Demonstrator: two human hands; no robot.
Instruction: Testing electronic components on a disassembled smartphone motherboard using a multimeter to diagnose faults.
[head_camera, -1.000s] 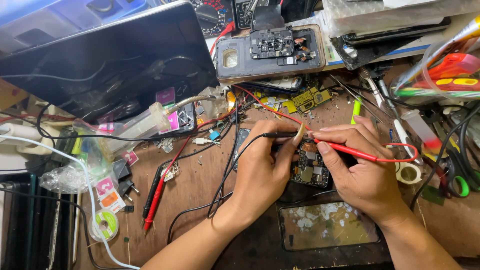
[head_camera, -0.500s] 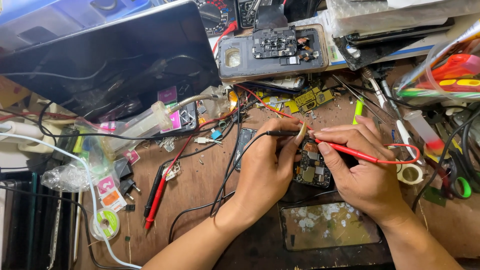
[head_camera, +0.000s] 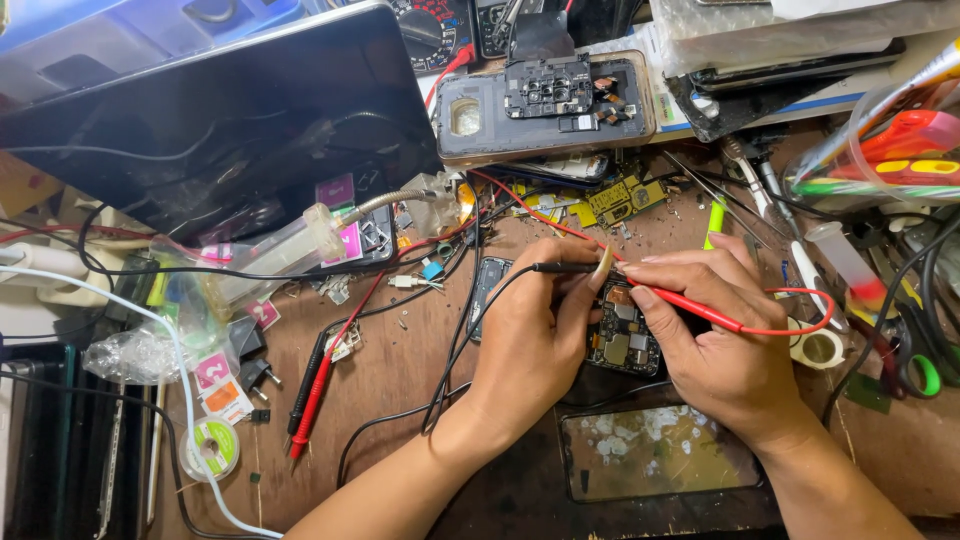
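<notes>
- Opened phone circuit board (head_camera: 625, 338) lies at centre frame on the cluttered surface (head_camera: 400, 370).
- Left hand (head_camera: 530, 335) pinches a black probe (head_camera: 565, 267) in closed fingers.
- Right hand (head_camera: 725, 340) grips a red probe (head_camera: 690, 305) over the board.
- Cracked glass panel (head_camera: 655, 452) lies below; a disassembled phone (head_camera: 545, 105) sits above.

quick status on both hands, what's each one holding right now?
Left hand: closed on the black probe, tip at the circuit board.
Right hand: closed on the red probe, tip at the same board.
</notes>
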